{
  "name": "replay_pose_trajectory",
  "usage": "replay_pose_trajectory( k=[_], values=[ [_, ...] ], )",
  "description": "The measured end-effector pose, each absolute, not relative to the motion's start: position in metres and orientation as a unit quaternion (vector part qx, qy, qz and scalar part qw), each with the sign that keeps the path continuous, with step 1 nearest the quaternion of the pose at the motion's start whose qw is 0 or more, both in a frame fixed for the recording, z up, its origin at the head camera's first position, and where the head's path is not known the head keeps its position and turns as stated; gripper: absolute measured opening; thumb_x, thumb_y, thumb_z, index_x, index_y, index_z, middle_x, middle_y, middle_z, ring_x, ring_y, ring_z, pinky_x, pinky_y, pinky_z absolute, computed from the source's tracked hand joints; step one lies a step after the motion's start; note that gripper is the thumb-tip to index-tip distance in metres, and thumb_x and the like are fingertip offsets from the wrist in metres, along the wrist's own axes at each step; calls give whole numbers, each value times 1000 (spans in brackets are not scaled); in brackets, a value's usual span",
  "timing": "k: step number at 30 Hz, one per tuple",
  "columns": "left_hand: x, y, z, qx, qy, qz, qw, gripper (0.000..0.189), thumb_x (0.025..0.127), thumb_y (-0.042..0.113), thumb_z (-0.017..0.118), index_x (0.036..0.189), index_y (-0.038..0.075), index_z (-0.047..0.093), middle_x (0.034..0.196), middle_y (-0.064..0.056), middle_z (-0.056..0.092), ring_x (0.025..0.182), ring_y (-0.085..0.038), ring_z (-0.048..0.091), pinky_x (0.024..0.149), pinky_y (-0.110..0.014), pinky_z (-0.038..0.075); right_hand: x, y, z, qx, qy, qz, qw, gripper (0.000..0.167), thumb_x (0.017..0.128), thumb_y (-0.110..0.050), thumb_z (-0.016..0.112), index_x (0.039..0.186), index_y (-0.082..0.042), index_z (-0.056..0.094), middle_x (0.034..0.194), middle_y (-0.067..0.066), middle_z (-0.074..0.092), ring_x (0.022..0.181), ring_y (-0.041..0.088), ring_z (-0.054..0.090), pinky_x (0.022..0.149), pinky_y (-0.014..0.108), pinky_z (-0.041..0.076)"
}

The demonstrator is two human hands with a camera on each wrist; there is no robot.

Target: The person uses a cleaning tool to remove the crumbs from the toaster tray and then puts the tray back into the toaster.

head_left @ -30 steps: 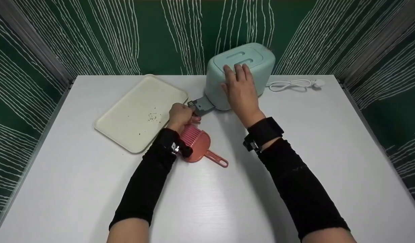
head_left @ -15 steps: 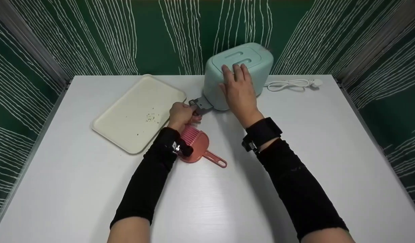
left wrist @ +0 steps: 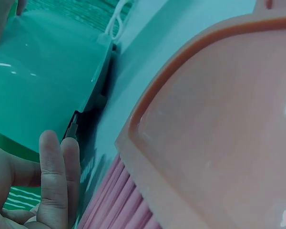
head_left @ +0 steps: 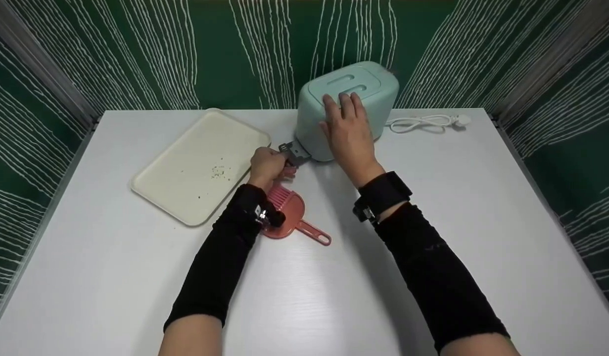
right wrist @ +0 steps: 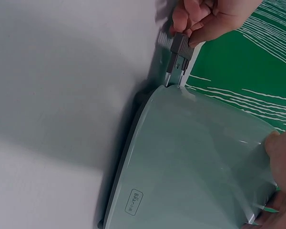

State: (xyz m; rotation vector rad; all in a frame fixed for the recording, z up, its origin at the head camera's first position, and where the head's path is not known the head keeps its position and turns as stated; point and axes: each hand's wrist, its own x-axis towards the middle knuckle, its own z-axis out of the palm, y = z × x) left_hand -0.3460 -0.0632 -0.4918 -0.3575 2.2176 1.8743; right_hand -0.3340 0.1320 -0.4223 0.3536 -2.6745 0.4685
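Observation:
A mint-green toaster (head_left: 314,121) with a lidded top stands at the back of the table. From its lower left end sticks a grey crumb tray (head_left: 297,152). My left hand (head_left: 265,165) pinches the outer end of that crumb tray between thumb and fingers; the ridged grey end (right wrist: 182,46) shows clearly in the right wrist view. Over the toaster's front top edge lies my right hand (head_left: 352,141), fingertips on the lid and thumb against the side. Under my left wrist sits a red dustpan (head_left: 293,212), with a pink-bristled brush (head_left: 279,196) partly hidden by the hand.
A cream tray (head_left: 185,153) with dark crumbs (head_left: 219,172) lies left of my left hand. The toaster's white cord and plug (head_left: 428,122) are coiled at the right. A green patterned wall (head_left: 225,59) rises behind the white table (head_left: 433,188).
The crumb tray has slid a little further into the toaster, with my left hand moving slightly towards it. My right hand stays on the toaster. The whole view has shifted slightly.

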Motion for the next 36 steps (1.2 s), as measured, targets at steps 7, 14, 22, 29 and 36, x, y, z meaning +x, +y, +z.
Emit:
replay_pose_trajectory(
  k=[7, 14, 22, 29, 36],
  values=[
    [-349, -59, -492, -127, 750, 641, 103, 24, 106, 9, 58, 118, -9, 68, 77, -9, 77, 59, -13, 76, 65, -29, 66, -335, 131, -423, 121, -962, 144, 198, 54, 115, -30, 53, 163, -10, 41, 164, 28, 42, 160, 46, 32, 136, 54, 25],
    [-349, -56, -489, -128, 745, 647, 104, 22, 106, 8, 59, 116, -8, 69, 79, -10, 78, 64, -17, 79, 70, -31, 67, -335, 130, -421, 114, -966, 136, 189, 55, 115, -31, 52, 164, -11, 40, 166, 27, 41, 161, 45, 31, 136, 55, 24],
    [-351, -53, -490, -130, 741, 650, 106, 23, 107, 8, 58, 121, -9, 66, 81, -11, 77, 66, -18, 80, 71, -32, 68, -334, 130, -421, 112, -965, 147, 185, 55, 115, -33, 52, 164, -12, 40, 167, 26, 39, 162, 45, 29, 135, 56, 25],
    [-353, -52, -492, -119, 743, 651, 103, 23, 106, 7, 56, 117, -9, 68, 74, -8, 75, 60, -16, 77, 69, -32, 68, -335, 130, -423, 114, -964, 149, 189, 54, 115, -32, 52, 164, -11, 41, 166, 27, 40, 162, 46, 29, 136, 56, 24],
    [-354, -48, -493, -120, 740, 655, 97, 24, 105, 5, 55, 118, -10, 67, 76, -9, 74, 58, -13, 74, 68, -31, 67, -336, 130, -424, 113, -964, 144, 193, 54, 115, -31, 53, 164, -12, 40, 166, 27, 40, 161, 46, 30, 134, 57, 27]
  ],
)
